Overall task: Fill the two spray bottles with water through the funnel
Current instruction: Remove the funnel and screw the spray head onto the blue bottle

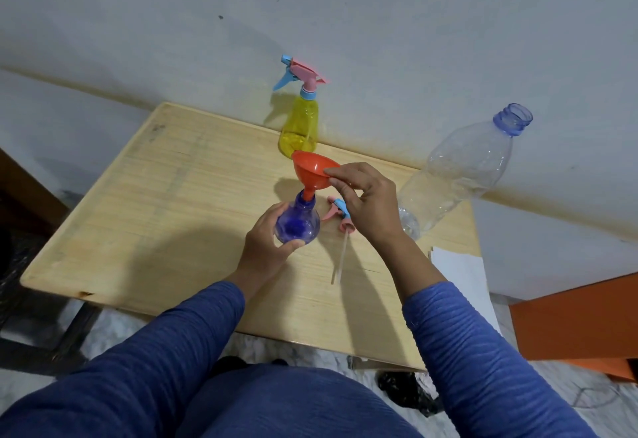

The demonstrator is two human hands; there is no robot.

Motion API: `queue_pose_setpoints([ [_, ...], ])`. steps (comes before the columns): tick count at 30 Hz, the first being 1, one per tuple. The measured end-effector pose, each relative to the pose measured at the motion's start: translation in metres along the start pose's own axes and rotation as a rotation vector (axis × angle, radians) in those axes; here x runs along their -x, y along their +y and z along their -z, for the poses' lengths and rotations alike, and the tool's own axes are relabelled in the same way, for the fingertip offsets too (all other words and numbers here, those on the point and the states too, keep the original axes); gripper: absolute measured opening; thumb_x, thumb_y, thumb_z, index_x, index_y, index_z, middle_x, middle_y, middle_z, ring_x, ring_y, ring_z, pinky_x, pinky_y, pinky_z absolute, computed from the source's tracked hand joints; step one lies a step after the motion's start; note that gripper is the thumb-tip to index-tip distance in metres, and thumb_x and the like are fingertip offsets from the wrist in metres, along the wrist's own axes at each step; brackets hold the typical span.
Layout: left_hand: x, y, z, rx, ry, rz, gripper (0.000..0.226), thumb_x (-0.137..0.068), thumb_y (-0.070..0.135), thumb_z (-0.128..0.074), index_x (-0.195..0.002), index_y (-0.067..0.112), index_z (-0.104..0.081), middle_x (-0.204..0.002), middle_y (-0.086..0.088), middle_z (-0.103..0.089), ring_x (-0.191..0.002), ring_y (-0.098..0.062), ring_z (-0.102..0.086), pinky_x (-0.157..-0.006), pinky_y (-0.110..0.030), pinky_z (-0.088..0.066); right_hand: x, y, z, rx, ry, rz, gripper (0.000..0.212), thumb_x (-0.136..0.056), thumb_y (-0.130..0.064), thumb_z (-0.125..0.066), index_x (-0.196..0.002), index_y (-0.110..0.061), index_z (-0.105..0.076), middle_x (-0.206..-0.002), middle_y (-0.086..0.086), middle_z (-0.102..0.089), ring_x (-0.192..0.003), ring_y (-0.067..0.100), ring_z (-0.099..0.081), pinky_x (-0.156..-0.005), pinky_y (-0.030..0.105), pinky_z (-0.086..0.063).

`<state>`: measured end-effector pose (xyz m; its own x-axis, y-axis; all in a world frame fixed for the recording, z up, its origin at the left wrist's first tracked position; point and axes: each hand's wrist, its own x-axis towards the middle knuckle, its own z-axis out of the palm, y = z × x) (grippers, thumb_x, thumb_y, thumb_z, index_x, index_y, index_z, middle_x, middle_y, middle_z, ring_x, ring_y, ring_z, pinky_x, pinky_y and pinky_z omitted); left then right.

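Biggest risk here was the orange funnel [315,170] tipping and slopping water, since it sat tilted in the blue spray bottle [297,222], with only the right hand [366,204] pinching its rim. The left hand [267,244] curled round that see-through, round-bellied bottle. It looked empty, I think. The capped yellow spray bottle [299,127] stood just behind the funnel.

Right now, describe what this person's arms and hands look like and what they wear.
Both arms wear long blue sleeves of a ribbed, finely striped knit, ending at the wrist: the left sleeve and the right sleeve. The left hand and right hand are bare, with no gloves; no rings or watch can be seen.
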<state>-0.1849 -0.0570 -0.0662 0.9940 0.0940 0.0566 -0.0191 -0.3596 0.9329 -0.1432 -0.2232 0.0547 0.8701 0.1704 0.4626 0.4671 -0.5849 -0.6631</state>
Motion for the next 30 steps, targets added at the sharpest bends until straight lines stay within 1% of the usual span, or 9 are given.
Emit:
queue_pose_setpoints([
  [4, 0.000, 0.001, 0.000, 0.001, 0.004, 0.005, 0.075, -0.068, 0.015, -0.079, -0.135, 0.021, -0.045, -0.133, 0.010, -0.048, -0.120, -0.010, -0.048, -0.100, -0.027, -0.043, -0.009, -0.001, 0.004, -0.054, 0.026, -0.060, 0.018, -0.085, -0.011, -0.066, -0.101, -0.014, -0.074, -0.093, 0.002, -0.071, -0.086, -0.004, -0.058, -0.076, 0.006, -0.041],
  [6, 0.000, 0.002, 0.001, -0.006, 0.001, 0.004, 0.075, -0.068, 0.014, -0.078, -0.135, 0.019, -0.045, -0.135, 0.005, -0.048, -0.121, -0.011, -0.048, -0.100, -0.026, -0.042, -0.015, 0.000, 0.005, -0.104, 0.050, -0.117, 0.018, -0.086, -0.011, -0.066, -0.102, -0.014, -0.073, -0.092, -0.005, -0.069, -0.086, -0.001, -0.061, -0.079, 0.014, -0.047],
  [8, 0.000, 0.003, 0.001, -0.025, -0.007, 0.002, 0.075, -0.069, 0.014, -0.078, -0.135, 0.017, -0.044, -0.137, 0.002, -0.048, -0.122, -0.013, -0.048, -0.098, -0.023, -0.042, -0.021, 0.001, 0.005, -0.174, 0.069, -0.191, 0.018, -0.087, -0.013, -0.064, -0.103, -0.016, -0.072, -0.091, -0.005, -0.069, -0.086, 0.014, -0.066, -0.082, 0.030, -0.053],
  [10, -0.001, 0.007, 0.002, -0.037, -0.017, 0.013, 0.075, -0.068, 0.020, -0.077, -0.135, 0.017, -0.044, -0.137, 0.001, -0.048, -0.121, -0.014, -0.049, -0.094, -0.020, -0.041, -0.026, 0.005, 0.003, -0.228, 0.083, -0.260, 0.019, -0.088, -0.013, -0.062, -0.105, -0.017, -0.071, -0.092, -0.002, -0.069, -0.082, 0.017, -0.067, -0.080, 0.033, -0.054],
  [16, -0.001, 0.011, 0.002, -0.043, -0.008, 0.035, 0.074, -0.069, 0.019, -0.081, -0.134, 0.020, -0.044, -0.135, 0.003, -0.050, -0.114, -0.018, -0.053, -0.089, -0.023, -0.043, -0.039, 0.033, -0.017, -0.314, 0.130, -0.472, 0.018, -0.090, -0.010, -0.059, -0.104, -0.014, -0.071, -0.092, 0.005, -0.070, -0.068, 0.012, -0.065, -0.063, 0.015, -0.049],
  [18, 0.000, 0.012, 0.002, -0.027, 0.000, 0.045, 0.073, -0.068, 0.019, -0.081, -0.131, 0.022, -0.046, -0.128, 0.007, -0.053, -0.110, -0.016, -0.055, -0.087, -0.021, -0.044, -0.038, 0.047, -0.029, -0.314, 0.118, -0.571, 0.018, -0.091, -0.009, -0.058, -0.103, -0.012, -0.070, -0.090, 0.007, -0.069, -0.066, 0.013, -0.064, -0.062, 0.017, -0.049],
  [21, 0.001, 0.014, 0.003, -0.004, -0.003, 0.062, 0.070, -0.068, 0.018, -0.082, -0.129, 0.024, -0.047, -0.119, 0.014, -0.052, -0.105, -0.013, -0.056, -0.085, -0.019, -0.045, -0.036, 0.062, -0.043, -0.245, 0.055, -0.630, 0.018, -0.091, -0.011, -0.057, -0.101, -0.014, -0.072, -0.092, 0.004, -0.070, -0.077, 0.019, -0.066, -0.074, 0.027, -0.054],
  [25, 0.001, 0.013, 0.003, -0.001, -0.002, 0.078, 0.070, -0.068, 0.018, -0.081, -0.128, 0.027, -0.047, -0.121, 0.013, -0.053, -0.104, -0.009, -0.056, -0.083, -0.011, -0.044, -0.034, 0.071, -0.051, -0.157, -0.030, -0.653, 0.020, -0.093, -0.013, -0.055, -0.105, -0.014, -0.071, -0.097, -0.003, -0.067, -0.063, -0.005, -0.056, -0.062, 0.002, -0.044],
  [30, 0.000, 0.009, 0.002, -0.010, -0.003, 0.087, 0.074, -0.065, 0.019, -0.082, -0.130, 0.026, -0.047, -0.127, 0.006, -0.055, -0.107, -0.014, -0.058, -0.089, -0.027, -0.050, -0.030, 0.071, -0.050, -0.100, -0.072, -0.633, 0.023, -0.093, -0.011, -0.055, -0.111, -0.009, -0.069, -0.109, 0.005, -0.064, -0.076, 0.005, -0.057, -0.057, -0.005, -0.036],
])
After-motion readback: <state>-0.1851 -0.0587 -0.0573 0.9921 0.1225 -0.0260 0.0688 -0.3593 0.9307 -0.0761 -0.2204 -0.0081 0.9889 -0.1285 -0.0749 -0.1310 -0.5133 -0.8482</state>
